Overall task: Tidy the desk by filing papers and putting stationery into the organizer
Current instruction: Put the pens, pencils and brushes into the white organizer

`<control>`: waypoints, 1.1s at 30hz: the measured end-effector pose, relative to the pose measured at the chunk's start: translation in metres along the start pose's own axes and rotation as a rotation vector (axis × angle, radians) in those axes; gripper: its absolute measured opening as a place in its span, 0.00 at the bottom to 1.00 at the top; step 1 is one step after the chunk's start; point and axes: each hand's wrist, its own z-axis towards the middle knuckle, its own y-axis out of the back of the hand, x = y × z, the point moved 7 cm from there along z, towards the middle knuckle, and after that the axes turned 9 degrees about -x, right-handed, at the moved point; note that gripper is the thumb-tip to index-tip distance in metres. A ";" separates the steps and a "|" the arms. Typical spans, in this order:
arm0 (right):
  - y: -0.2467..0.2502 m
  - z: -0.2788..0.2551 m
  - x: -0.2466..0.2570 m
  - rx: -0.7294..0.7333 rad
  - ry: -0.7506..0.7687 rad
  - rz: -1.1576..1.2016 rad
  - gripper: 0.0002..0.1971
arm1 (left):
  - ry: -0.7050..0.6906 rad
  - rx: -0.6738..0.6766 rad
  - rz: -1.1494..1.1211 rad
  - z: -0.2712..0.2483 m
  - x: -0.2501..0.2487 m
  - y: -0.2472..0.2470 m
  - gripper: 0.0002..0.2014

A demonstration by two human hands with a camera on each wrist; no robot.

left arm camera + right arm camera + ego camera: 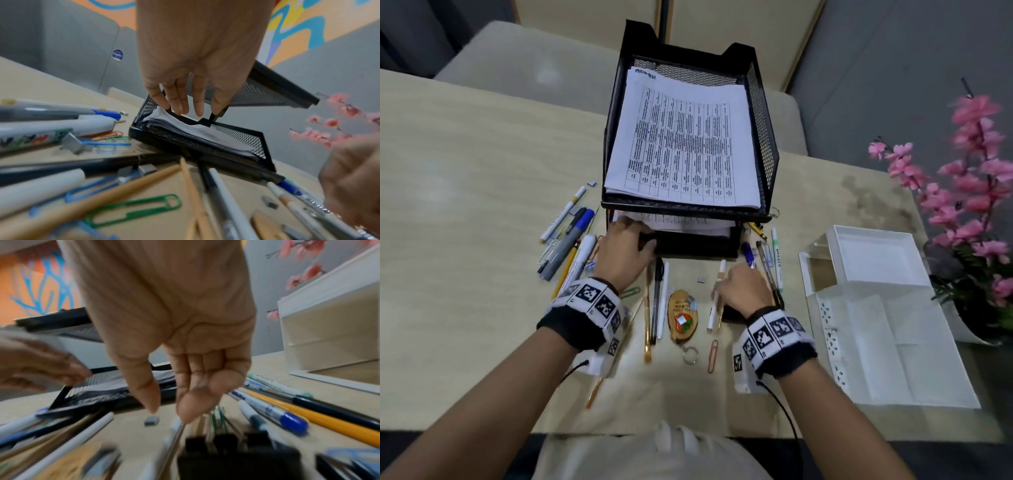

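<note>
On a pale wooden desk (465, 164), seen from the head camera, a black mesh paper tray (763, 137) stands two tiers high, its top tier filled by a printed table sheet (685, 144) and its lower tier by a thinner stack of papers (681, 224). Pens, pencils, paper clips and a wooden keychain (681, 315) lie scattered in front of it, and a white organizer (887, 342) sits to the right beside pink flowers (969, 171). The left hand (625, 250) rests at the lower tier's front left corner; the right hand (744, 291) pinches a white pen (714, 308).

From the left wrist, fingers (176, 100) hang nearly straight onto the tray's black front rim, touching the paper edge. A green paper clip (133, 209) lies in the blurred foreground.

From the right wrist, thumb and forefinger curl together over the pen's tip; a blue-capped marker (277, 415) lies just beside.
</note>
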 end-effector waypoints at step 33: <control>0.020 -0.057 -0.084 -0.180 -0.119 0.094 0.06 | 0.608 0.235 -0.854 -0.062 -0.056 -0.047 0.18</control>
